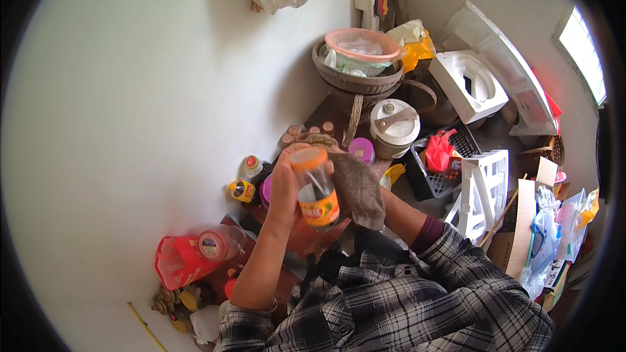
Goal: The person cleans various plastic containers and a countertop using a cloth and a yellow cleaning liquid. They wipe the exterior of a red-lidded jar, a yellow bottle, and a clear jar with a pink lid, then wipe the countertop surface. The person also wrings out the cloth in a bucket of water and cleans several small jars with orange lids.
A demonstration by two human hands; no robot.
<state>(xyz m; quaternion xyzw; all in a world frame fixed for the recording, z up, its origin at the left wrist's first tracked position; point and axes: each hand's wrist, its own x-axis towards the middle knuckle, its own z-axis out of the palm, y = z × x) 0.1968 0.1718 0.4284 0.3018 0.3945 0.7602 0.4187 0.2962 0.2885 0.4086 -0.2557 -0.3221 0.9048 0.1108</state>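
My left hand [286,183] grips a clear glass jar [317,187] with an orange lid and an orange label that bears writing. The jar stands nearly upright, tilted slightly, in front of my chest. A brown cloth [359,186] drapes over my right hand [387,199] and hangs beside the jar's right side. Most of the right hand is hidden under this cloth, which appears to be held against the jar. Just beyond the hands, several small bottles with orange-pink caps [328,127] stand by the wall.
Left, bottles with a yellow label [242,190] and a plastic jar [222,243] sit near a red bag [178,261]. Ahead are a lidded metal pot [395,124] and stacked baskets [359,80]. Rightward lie a black crate [420,176], white foam pieces [484,195] and a cardboard box [519,230].
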